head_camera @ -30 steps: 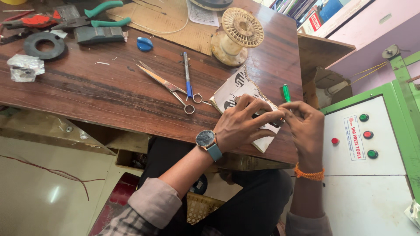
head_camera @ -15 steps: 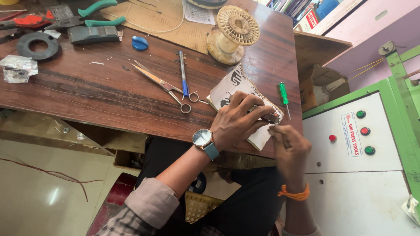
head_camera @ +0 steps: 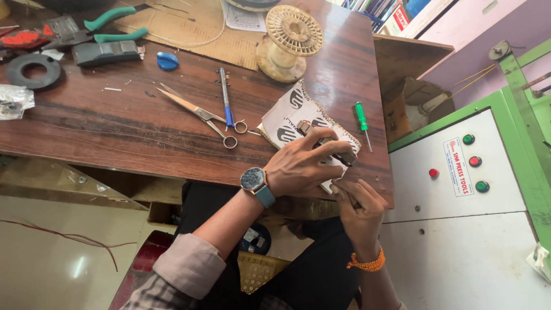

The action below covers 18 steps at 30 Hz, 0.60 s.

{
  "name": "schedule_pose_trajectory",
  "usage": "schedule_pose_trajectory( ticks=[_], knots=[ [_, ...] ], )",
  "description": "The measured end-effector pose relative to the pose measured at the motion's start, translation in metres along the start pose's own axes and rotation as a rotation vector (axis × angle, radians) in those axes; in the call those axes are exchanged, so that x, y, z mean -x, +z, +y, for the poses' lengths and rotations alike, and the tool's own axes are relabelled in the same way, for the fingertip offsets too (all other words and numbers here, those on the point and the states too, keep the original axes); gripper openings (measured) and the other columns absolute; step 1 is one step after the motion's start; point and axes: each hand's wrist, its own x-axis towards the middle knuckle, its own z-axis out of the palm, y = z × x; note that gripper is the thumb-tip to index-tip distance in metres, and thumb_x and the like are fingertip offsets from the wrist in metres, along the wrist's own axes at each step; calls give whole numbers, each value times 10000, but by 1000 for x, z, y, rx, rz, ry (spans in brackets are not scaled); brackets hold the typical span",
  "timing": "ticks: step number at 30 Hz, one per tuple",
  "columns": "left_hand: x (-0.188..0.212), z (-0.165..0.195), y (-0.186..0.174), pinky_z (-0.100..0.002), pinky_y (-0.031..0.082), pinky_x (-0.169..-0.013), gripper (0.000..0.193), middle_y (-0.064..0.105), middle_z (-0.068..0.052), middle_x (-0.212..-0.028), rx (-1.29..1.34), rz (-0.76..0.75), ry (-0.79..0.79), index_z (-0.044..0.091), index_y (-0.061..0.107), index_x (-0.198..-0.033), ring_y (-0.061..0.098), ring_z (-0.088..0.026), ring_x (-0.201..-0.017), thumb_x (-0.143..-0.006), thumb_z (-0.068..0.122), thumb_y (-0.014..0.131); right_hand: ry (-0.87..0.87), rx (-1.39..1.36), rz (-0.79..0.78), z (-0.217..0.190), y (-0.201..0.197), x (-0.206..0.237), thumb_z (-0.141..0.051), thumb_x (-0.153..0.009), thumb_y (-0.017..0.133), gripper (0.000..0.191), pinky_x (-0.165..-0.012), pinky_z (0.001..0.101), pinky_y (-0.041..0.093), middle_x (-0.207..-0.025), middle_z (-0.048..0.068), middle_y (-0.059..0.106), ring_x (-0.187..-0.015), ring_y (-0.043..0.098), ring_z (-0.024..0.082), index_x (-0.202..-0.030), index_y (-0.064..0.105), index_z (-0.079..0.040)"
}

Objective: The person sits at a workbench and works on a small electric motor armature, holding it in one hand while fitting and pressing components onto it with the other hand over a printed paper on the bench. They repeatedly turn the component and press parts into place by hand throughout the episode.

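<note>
Left hand [head_camera: 307,166] presses a small dark metal part [head_camera: 330,146] flat on the printed card [head_camera: 293,115] at the table [head_camera: 115,132] edge. Right hand [head_camera: 359,209] pinches its near end. Looks rigid, small, slippery; grip by the sides.

Glossy dark wood table [head_camera: 115,123]; shiny metal scissors [head_camera: 198,112]; printed cardboard sheet [head_camera: 293,115]

Bright, even daylight, soft shadows, glare on the table [head_camera: 344,69] and floor [head_camera: 74,267]; sharp focus.

left hand [head_camera: 304,166] presses a metal part [head_camera: 324,143] onto printed card [head_camera: 293,115].
</note>
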Motion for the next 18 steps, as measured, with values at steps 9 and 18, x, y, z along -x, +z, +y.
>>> schedule_pose_trajectory(
  ticks=[9, 18],
  knots=[
    [-3, 3, 4, -327, 634, -865, 192, 572, -21, -1281, -49, 156, -190, 71, 604, -883, 569, -235, -1228, -879, 152, 777, -3, 94, 77, -24, -20, -40, -76, -923, 807, 100, -551, 256, 342, -735, -10, 574, -621, 440, 54, -1002, 760, -38],
    [-7, 5, -8, -365, 629, -894, 208, 620, -20, -1231, 25, 241, -225, 70, 595, -976, 610, -236, -1179, -846, 95, 756, 72, -80, -17, -27, 0, -85, -65, -970, 760, 95, -657, 189, 485, -854, -5, 687, -755, 618, 11, -1013, 718, 8]
  ],
)
